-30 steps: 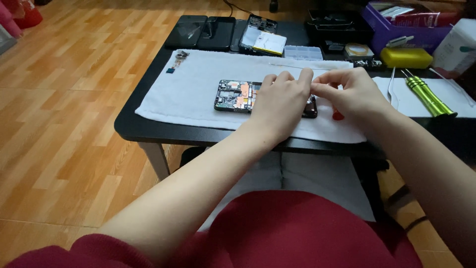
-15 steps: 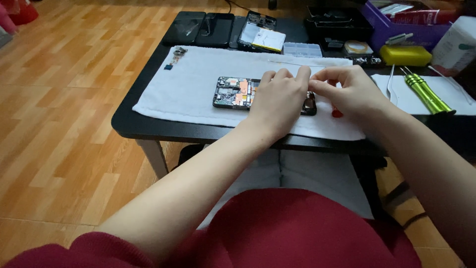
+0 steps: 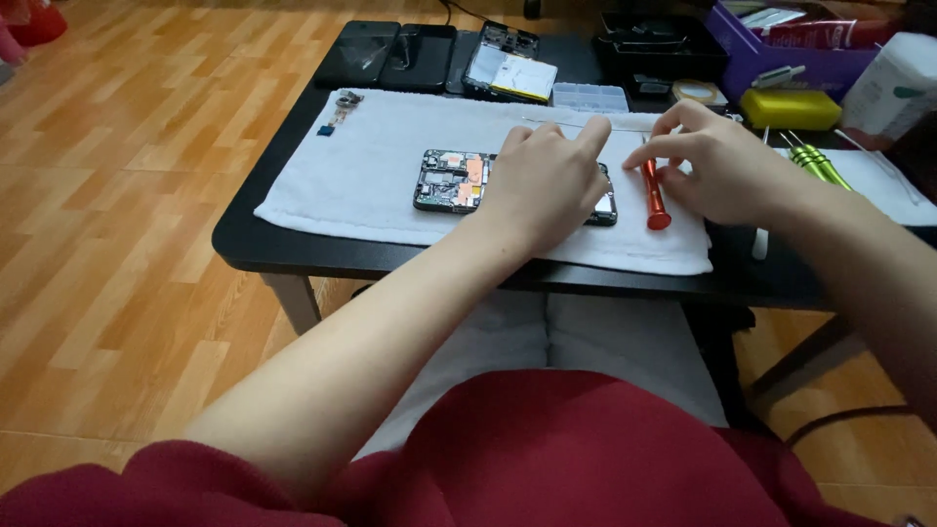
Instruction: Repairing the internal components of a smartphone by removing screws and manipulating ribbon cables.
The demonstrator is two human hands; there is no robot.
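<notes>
**Two hands on an opened phone**

Two hands are busy over a white towel (image 3: 381,185) spread on a low black table (image 3: 254,249). The left hand (image 3: 547,181) lies flat over the right half of an opened phone (image 3: 451,182), fingers pressed together and pinning it down. The phone sits in the middle of the towel, back cover off, circuit board showing at its left end. The right hand (image 3: 717,166) is just to the right, fingertips curled around the top of a red screwdriver (image 3: 652,193) that rests on the towel; looks like a light pinch, not a full grip.

My take: that phone is light and stiff but pretty fragile with the guts exposed. I'd hold it by the outer frame edges, never on the board. The towel probably keeps it from sliding.

Further back are more phones (image 3: 395,54), a clear parts box (image 3: 590,96), a purple bin (image 3: 771,59) and green screwdrivers (image 3: 818,164) far right.
</notes>
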